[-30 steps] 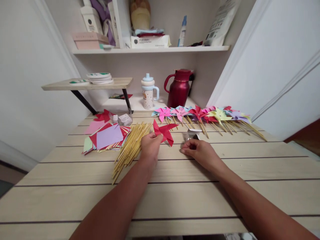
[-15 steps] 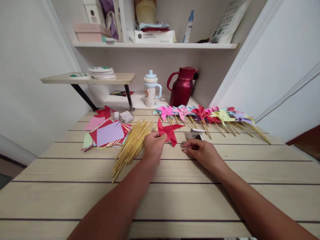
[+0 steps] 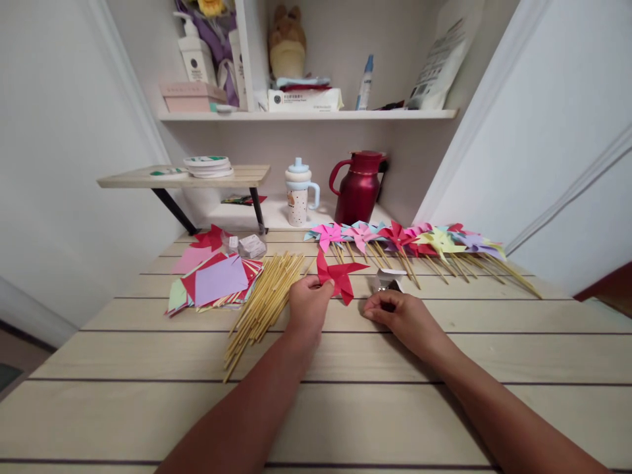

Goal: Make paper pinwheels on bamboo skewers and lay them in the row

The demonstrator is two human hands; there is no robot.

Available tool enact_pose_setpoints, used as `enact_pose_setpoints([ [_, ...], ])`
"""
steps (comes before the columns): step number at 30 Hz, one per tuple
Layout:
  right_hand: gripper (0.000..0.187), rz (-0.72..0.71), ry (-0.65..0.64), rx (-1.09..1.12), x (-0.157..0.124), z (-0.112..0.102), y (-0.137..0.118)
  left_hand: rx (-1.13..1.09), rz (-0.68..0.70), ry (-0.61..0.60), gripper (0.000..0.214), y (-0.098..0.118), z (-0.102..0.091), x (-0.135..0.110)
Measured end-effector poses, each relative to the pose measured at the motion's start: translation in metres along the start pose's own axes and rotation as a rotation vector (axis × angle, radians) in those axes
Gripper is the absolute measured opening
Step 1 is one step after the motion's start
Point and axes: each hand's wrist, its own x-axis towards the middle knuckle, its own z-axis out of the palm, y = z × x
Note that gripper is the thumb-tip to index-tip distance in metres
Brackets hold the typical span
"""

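Note:
My left hand pinches a red paper pinwheel by its near left side, holding it just above the table. The pinwheel carries no stick that I can see. My right hand has thumb and forefinger pressed together; anything between them is too small to make out. Just beyond those fingers stands a small open box with its white flap up and small shiny pieces inside, partly covered by the hand. Beside my left hand lies a heap of thin yellowish sticks.
Coloured paper sheets are stacked left of the sticks, near small clear boxes. Finished pinwheels on sticks lie in a row at the back right. Behind stand a cup, a red thermos jug and a small raised shelf.
The view has tilted up, so everything sits lower in the picture. My left hand still holds the red pinwheel, and my right hand stays pinched beside the small box.

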Motion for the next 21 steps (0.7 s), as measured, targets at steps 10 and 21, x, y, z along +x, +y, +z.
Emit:
enact_pose_setpoints([
  [10, 0.016, -0.011, 0.079, 0.392, -0.009, -0.003, -0.02, 0.066, 0.053, -0.022, 0.008, -0.003, 0.006, -0.004],
  [21, 0.019, 0.009, 0.136, 0.631, -0.009, 0.002, -0.022, 0.298, 0.262, -0.054, 0.007, -0.013, 0.021, -0.025],
])
